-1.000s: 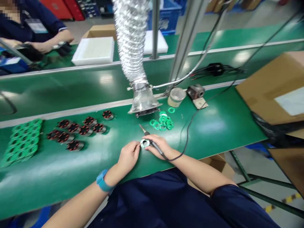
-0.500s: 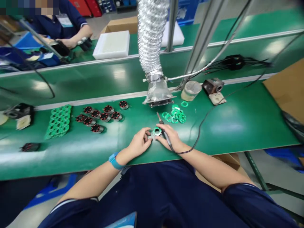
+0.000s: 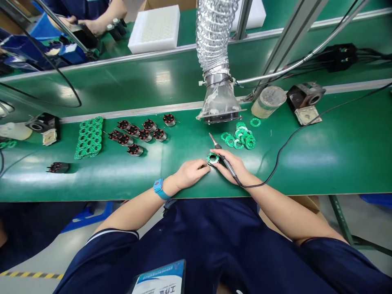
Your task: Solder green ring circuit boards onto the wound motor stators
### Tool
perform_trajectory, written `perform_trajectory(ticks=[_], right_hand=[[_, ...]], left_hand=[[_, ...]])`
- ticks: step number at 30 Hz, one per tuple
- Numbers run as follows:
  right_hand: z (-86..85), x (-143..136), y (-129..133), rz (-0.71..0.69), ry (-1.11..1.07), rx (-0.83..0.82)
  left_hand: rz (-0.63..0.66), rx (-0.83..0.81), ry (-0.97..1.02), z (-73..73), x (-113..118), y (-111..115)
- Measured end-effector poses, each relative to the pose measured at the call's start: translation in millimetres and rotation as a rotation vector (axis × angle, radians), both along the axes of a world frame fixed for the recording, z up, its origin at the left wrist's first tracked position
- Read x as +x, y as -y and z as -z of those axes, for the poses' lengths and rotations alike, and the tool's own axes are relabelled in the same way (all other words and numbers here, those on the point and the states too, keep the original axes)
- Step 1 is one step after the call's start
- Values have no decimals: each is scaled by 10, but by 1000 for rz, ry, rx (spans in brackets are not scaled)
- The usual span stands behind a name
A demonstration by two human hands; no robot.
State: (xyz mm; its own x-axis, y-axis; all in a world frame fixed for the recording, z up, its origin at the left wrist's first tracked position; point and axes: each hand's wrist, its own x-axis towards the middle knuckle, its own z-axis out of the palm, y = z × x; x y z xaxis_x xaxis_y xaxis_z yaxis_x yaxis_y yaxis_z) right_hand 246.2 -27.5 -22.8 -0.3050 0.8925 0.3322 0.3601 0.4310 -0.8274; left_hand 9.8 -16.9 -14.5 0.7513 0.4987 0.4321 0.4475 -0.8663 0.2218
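Note:
My right hand (image 3: 234, 165) holds a soldering iron (image 3: 227, 165) lying across it, tip pointing away from me. Its thumb and forefinger also steady a small round motor stator with a green ring board (image 3: 212, 159) on top. From the left, my left hand (image 3: 193, 172) has closed its fingers in a pinch at the stator's near left edge; whatever lies between the fingertips is hidden. Just beyond my right hand is a loose pile of green ring boards (image 3: 245, 136). Several stators with copper windings (image 3: 144, 135) stand to the left.
A duct nozzle (image 3: 219, 100) hangs over the bench beyond my hands. Behind the pile stand a round tub (image 3: 268, 101) and a soldering iron holder (image 3: 306, 100). Green board panels (image 3: 89, 138) lie left. The iron's cord (image 3: 277, 157) loops right. Across the divider, a person's arms (image 3: 105, 20) are visible.
My left fingers were apart and beside the stator; they have closed together at its edge. The view has shifted, while my right hand keeps the iron and stator.

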Motion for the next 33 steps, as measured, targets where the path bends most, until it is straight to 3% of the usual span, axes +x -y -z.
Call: perform_trajectory(ticks=[4,8,11,17,22,26,33], right_hand=[[-39,1,11,9,5,-23],[-70,-10,12,14,9,-23],[-64,-9,6,18,17,-4],[-149,62,36,30,93,96],[-460,164,190,93,45,139],[-642,201,292,61,-39,88],[-614,150,280,7,-76,111]], left_hand=[[-44,-261,152,-21,26,-2],[-331,-866,491,-51,133,-9],[-366,-1187,617,-86,156,-62],[-252,-1326,593,-136,81,-179],[-226,-1383,573,-163,74,-237],[-252,-1400,563,-174,87,-256],[-277,-1393,556,-146,88,-251]])
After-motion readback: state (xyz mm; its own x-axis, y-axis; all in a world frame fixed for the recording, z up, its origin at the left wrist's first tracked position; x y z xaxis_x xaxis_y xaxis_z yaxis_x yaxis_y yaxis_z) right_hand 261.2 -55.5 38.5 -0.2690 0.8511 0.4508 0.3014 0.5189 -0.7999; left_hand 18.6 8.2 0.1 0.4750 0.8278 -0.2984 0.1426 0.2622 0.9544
